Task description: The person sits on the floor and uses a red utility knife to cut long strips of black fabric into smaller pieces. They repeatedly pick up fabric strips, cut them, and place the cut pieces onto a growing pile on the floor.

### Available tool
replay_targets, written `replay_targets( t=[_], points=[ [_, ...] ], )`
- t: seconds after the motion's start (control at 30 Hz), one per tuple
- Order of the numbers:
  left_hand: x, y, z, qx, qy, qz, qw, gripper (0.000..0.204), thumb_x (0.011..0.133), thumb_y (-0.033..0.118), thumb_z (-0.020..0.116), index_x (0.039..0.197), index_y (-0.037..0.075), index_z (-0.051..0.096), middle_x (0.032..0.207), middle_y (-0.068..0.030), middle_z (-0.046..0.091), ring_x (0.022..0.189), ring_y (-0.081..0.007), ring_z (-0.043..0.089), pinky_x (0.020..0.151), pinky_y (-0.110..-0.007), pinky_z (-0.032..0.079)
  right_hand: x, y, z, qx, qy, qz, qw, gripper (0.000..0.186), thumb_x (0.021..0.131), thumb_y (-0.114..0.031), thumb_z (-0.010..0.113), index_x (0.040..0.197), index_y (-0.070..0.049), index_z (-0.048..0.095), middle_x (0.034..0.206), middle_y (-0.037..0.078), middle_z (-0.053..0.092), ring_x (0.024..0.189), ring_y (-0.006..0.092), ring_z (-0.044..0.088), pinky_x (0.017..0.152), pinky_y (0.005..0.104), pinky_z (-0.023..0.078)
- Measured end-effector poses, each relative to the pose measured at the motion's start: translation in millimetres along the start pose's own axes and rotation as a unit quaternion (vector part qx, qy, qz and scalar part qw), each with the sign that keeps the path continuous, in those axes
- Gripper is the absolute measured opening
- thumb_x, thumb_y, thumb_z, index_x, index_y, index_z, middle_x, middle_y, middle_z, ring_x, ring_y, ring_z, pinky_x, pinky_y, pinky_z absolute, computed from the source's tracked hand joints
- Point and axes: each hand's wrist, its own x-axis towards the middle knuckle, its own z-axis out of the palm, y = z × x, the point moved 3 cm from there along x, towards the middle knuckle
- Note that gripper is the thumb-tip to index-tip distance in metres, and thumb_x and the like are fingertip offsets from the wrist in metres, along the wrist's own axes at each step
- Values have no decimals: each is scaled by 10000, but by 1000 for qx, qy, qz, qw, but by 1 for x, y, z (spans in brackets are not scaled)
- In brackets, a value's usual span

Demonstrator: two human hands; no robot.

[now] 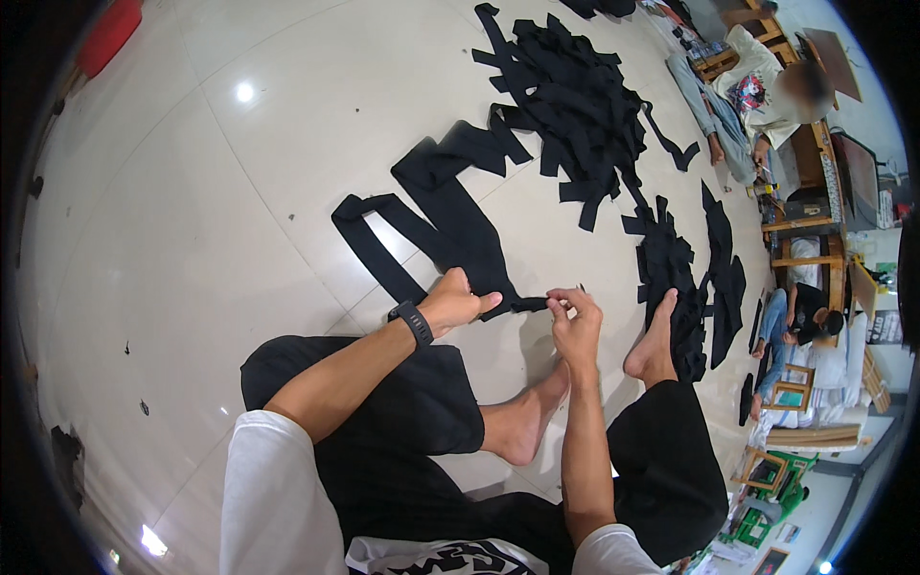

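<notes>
My left hand (452, 303) is closed on the near end of a black fabric piece (468, 228), its thumb pointing right. From that end a narrow tail stretches to my right hand (576, 324), whose thumb and fingertips pinch its tip. A tiny dark point shows above the right fingers; I cannot make out what it is. The rest of the piece lies on the floor ahead in folded, looping bands, and one band runs back under my left wrist. A black watch band (415, 324) circles that wrist.
A large heap of black fabric strips (575, 96) lies ahead on the tiled floor (240, 192). A smaller heap (666, 268) lies beside my right foot (655, 345). Two people sit on the floor at right, near wooden furniture (805, 251). A red object (108, 36) stands far left.
</notes>
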Motion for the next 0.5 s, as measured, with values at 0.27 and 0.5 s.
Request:
replay_targets(
  t=[0.27, 0.5],
  points=[
    [4, -7, 1, -45, 40, 36, 998, 373, 871, 180, 823, 697, -41, 579, 647, -22, 535, 597, -80, 467, 492, -330, 381, 11, -24, -31, 130, -38, 143, 980, 238, 924, -191, 677, 1059, -11, 755, 989, 173, 750, 863, 268, 697, 840, 369, 528],
    [2, -5, 1, -25, -17, 7, 1000, 273, 873, 145, 805, 767, -39, 634, 723, -30, 601, 629, -88, 511, 520, -324, 423, -7, -55, -2, 227, -229, 158, 933, 229, 923, -139, 749, 1104, -1, 773, 863, 19, 724, 737, 80, 567, 679, 256, 465]
  ],
)
